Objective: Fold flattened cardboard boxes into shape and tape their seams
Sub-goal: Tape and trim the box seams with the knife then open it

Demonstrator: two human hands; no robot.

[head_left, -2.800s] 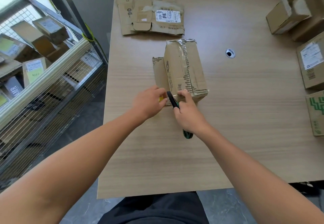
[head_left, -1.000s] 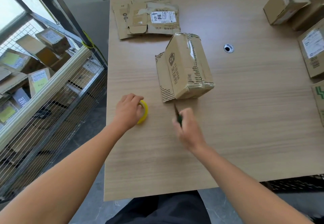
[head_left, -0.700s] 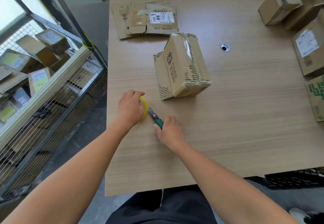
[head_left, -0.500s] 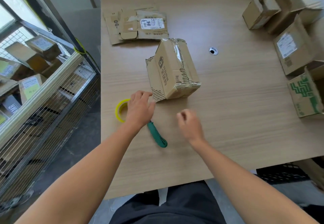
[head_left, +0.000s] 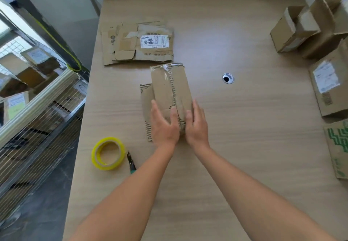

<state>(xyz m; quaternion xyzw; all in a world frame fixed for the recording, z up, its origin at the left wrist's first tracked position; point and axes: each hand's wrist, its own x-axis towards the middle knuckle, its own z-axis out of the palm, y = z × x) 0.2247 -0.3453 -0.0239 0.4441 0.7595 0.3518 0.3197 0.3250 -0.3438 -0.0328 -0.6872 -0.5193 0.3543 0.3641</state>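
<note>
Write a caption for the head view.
Left hand and right hand rest on the box; tape roll and cutter lie nearby.

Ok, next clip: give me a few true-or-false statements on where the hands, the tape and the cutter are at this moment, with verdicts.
1. The left hand and the right hand both rest on the box. True.
2. The left hand holds the tape roll. False: the roll lies untouched on the table, left of the left forearm.
3. The cutter lies on the table right beside the tape roll. True.
4. The flattened cardboard lies nearer the person than the box. False: it lies beyond the box, toward the table's far side.
5. Folded boxes stand along the table's right side. True.
</note>
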